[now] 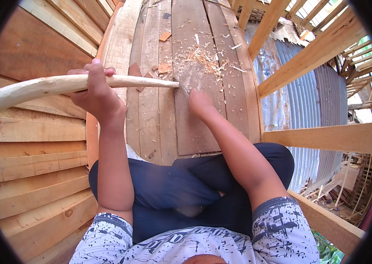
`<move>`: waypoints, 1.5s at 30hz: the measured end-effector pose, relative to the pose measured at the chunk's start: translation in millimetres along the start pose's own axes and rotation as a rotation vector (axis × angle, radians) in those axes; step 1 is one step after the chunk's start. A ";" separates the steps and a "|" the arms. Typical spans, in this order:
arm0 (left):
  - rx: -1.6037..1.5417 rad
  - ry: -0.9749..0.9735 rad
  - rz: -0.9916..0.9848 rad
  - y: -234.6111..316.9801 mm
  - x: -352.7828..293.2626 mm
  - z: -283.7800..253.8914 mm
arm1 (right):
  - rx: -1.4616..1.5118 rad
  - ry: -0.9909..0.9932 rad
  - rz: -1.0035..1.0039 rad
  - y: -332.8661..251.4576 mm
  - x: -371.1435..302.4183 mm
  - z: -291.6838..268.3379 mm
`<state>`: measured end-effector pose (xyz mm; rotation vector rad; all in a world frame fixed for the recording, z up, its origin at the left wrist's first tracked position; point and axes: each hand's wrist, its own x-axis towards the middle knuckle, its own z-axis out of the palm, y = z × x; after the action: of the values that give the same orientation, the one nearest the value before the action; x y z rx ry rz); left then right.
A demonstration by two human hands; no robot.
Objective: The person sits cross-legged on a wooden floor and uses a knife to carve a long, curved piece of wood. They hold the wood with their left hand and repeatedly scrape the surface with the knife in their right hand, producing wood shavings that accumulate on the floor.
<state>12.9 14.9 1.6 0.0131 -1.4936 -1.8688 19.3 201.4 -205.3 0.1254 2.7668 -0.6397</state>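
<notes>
A pale, bark-free wooden stick (146,82), curved and tapering toward its right end, lies crosswise in front of me. My left hand (97,83) is wrapped round it, thumb on top, and its thicker part runs out past the left rim. Close by the thin tip is my right hand (200,103), closed like a fist and somewhat blurred. A faint greyish smear shows just beyond that fist; what the fist holds cannot be made out. Under both hands is a floor of wooden planks (153,132).
Wood shavings (201,57) and small reddish-brown chips (165,36) lie scattered beyond my hands. A plank wall (32,152) closes in the left. On the right run timber rails (322,137) with corrugated metal sheets (302,105) behind them. My crossed legs (172,185) are in front of me.
</notes>
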 end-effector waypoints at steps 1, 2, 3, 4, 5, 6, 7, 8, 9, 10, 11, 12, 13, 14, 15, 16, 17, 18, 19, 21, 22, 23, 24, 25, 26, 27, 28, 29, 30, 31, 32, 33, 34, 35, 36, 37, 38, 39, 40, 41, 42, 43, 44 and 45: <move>0.018 0.010 -0.008 1.0 0.6 -1.3 | -0.022 -0.025 -0.011 -9.3 -3.1 -9.8; 0.036 0.020 -0.015 2.7 1.5 -1.2 | -0.051 -0.040 -0.047 -20.7 -8.7 -16.7; 0.047 0.026 -0.024 3.7 2.5 -0.5 | -0.081 -0.048 -0.079 -34.5 -16.4 -25.1; 0.030 -0.013 -0.052 4.0 4.1 -1.1 | -0.108 -0.055 -0.108 -44.0 -19.9 -27.2; 0.013 -0.052 -0.080 4.2 6.8 -3.3 | 0.004 -0.022 -0.072 -49.8 -18.2 -23.7; -0.007 -0.093 -0.109 4.4 9.7 -5.0 | 0.115 0.015 -0.033 -53.1 -15.7 -19.8; -0.055 -0.196 -0.120 3.8 13.4 -9.1 | 0.226 0.051 0.005 -53.2 -13.2 -16.3; -0.102 -0.300 -0.131 2.8 18.0 -15.4 | 0.263 0.052 0.024 -47.4 -9.5 -10.4; -0.152 -0.403 -0.138 3.5 22.3 -18.5 | 0.299 0.056 0.040 -41.1 -5.8 -8.7; -0.141 -0.490 -0.156 5.7 25.6 -20.6 | 0.335 0.060 0.057 -33.8 -1.6 -8.1; -0.130 -0.578 -0.174 9.9 28.4 -22.0 | 0.421 -0.046 0.121 -24.3 3.4 -9.3; -0.109 -0.662 -0.192 14.3 31.7 -26.0 | 0.509 -0.160 0.180 -24.1 2.2 -19.0; -0.087 -0.677 -0.208 15.8 35.5 -30.4 | 0.595 -0.275 0.239 -26.0 0.6 -26.2; -0.067 -0.694 -0.167 10.7 43.2 -41.4 | 0.624 -0.271 0.225 -28.6 -0.2 -28.2; -0.054 -0.712 -0.124 -1.1 50.8 -55.7 | 0.650 -0.261 0.215 -29.5 -1.6 -31.4; -0.037 -0.728 -0.082 -9.4 52.8 -61.6 | 0.676 -0.254 0.202 -31.3 -2.1 -32.9; -0.183 -0.768 0.091 -20.8 54.8 -62.5 | 0.701 -0.240 0.204 -34.6 -2.6 -33.7; -0.218 -0.677 0.024 -19.1 49.2 -57.3 | 0.726 -0.222 0.212 -36.6 -2.8 -34.0; -0.250 -0.584 -0.043 -13.4 38.7 -51.5 | 0.752 -0.205 0.220 -38.1 -3.0 -33.2; -0.410 -0.604 -0.129 -13.9 43.2 -48.2 | 0.684 -0.157 0.243 -39.6 -1.3 -35.5; -0.447 -0.621 -0.141 -16.0 43.1 -50.8 | 0.649 -0.134 0.253 -41.4 -1.1 -37.3; -0.484 -0.639 -0.153 -17.4 41.1 -53.2 | 0.601 -0.090 0.225 -44.1 -2.9 -37.6; -0.521 -0.652 -0.164 -15.9 36.9 -52.4 | 0.550 -0.049 0.196 -52.3 -8.9 -42.6; -0.491 -0.606 -0.151 -11.1 30.6 -46.4 | 0.501 -0.008 0.168 -59.0 -15.0 -48.9; -0.473 -0.590 -0.146 -7.1 25.8 -42.0 | 0.506 0.010 0.154 -64.1 -19.7 -55.2; -0.457 -0.574 -0.142 -3.5 21.3 -38.8 | 0.509 0.028 0.142 -68.8 -25.3 -61.8; -0.440 -0.556 -0.139 -1.9 17.7 -36.2 | 0.512 0.046 0.129 -71.5 -28.6 -66.3; -0.436 -0.552 -0.118 -4.3 14.3 -34.1 | 0.488 0.046 0.119 -72.0 -30.2 -69.1; -0.433 -0.549 -0.097 -8.8 10.9 -32.6 | 0.466 0.047 0.108 -71.4 -31.7 -71.7; -0.427 -0.545 -0.076 -12.1 9.3 -32.5 | 0.443 0.047 0.096 -70.4 -32.5 -72.9; -0.429 -0.531 -0.068 -13.5 9.1 -33.5 | 0.455 0.039 0.085 -64.1 -27.5 -65.6; -0.441 -0.521 -0.064 -16.5 7.9 -30.5 | 0.464 0.041 0.082 -48.8 -17.3 -53.0; -0.452 -0.507 -0.060 -18.2 6.8 -28.7 | 0.471 0.039 0.077 -38.6 -12.1 -45.1; -0.468 -0.490 -0.092 -18.7 6.1 -26.7 | 0.462 0.035 0.096 -28.8 -8.4 -36.2; -0.476 -0.472 -0.119 -18.0 8.0 -26.7 | 0.457 0.029 0.108 -29.5 -8.5 -35.9; -0.485 -0.455 -0.145 -17.7 9.8 -26.6 | 0.453 0.023 0.119 -30.5 -8.1 -35.7; -0.504 -0.486 -0.159 -18.1 12.5 -27.2 | 0.457 0.048 0.042 -33.2 -6.7 -35.0; -0.512 -0.513 -0.173 -17.9 17.3 -33.3 | 0.466 0.063 -0.041 -51.3 -13.9 -45.8; -0.528 -0.539 -0.195 -18.0 18.4 -36.8 | 0.468 0.080 -0.114 -58.8 -20.6 -52.3; -0.524 -0.565 -0.194 -18.1 20.1 -39.4 | 0.497 0.044 -0.059 -53.6 -17.2 -46.8; -0.528 -0.590 -0.192 -18.3 20.6 -38.5 | 0.520 0.014 -0.001 -39.8 -9.8 -41.3; -0.532 -0.623 -0.187 -18.5 22.6 -36.7 | 0.547 -0.010 0.055 -30.3 -4.8 -38.7; -0.536 -0.643 -0.174 -19.6 21.4 -35.7 | 0.531 -0.015 0.093 -21.2 -2.2 -34.5; -0.534 -0.660 -0.159 -20.5 19.7 -36.3 | 0.517 -0.024 0.125 -20.7 -3.2 -37.3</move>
<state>3.4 -25.0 -19.3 -0.8255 -1.3549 -2.4968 9.2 199.2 -163.8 0.3916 2.4809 -1.2925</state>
